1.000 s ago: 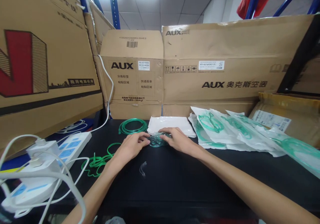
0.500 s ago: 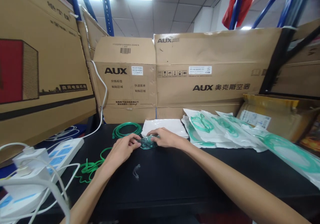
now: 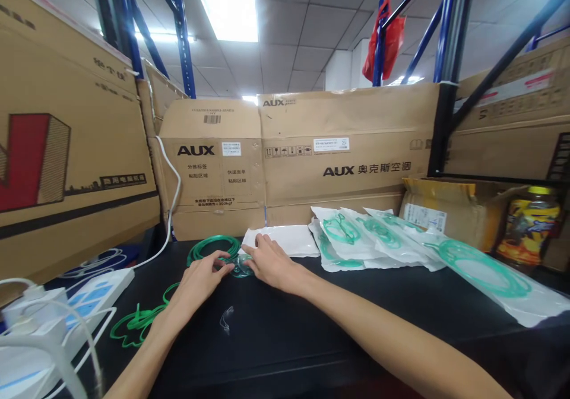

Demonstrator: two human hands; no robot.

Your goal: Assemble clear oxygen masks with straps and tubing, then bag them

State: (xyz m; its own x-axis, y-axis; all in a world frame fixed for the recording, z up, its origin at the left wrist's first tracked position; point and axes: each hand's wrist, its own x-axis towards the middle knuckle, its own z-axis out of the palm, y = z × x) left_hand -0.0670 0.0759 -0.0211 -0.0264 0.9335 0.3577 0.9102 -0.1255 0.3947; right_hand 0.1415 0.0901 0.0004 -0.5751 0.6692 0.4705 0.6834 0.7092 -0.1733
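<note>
Between my two hands, a small clear greenish plastic piece (image 3: 243,266) lies on the black table. My left hand (image 3: 205,277) has its fingers curled at the left side of that piece, beside a coil of green tubing (image 3: 214,248). On the piece's right, my right hand (image 3: 271,263) has bent fingers touching its edge, with the index finger over a flat white package (image 3: 291,240). What either hand grips is too small to tell. Nearer to me lie a thin clear strap (image 3: 226,320) and loose green tubing (image 3: 138,323).
White-backed packs of green tubing (image 3: 342,230) overlap at the right, with a long clear pack (image 3: 485,268) beyond them. A white power strip (image 3: 95,292) with cables sits at the left. Cardboard (image 3: 347,149) stands behind the table, and a bottle (image 3: 529,224) is far right.
The view has shifted, bringing the bottle into sight. My right hand's fingers have spread somewhat and lifted partly off the clear piece; my left hand stays beside it.
</note>
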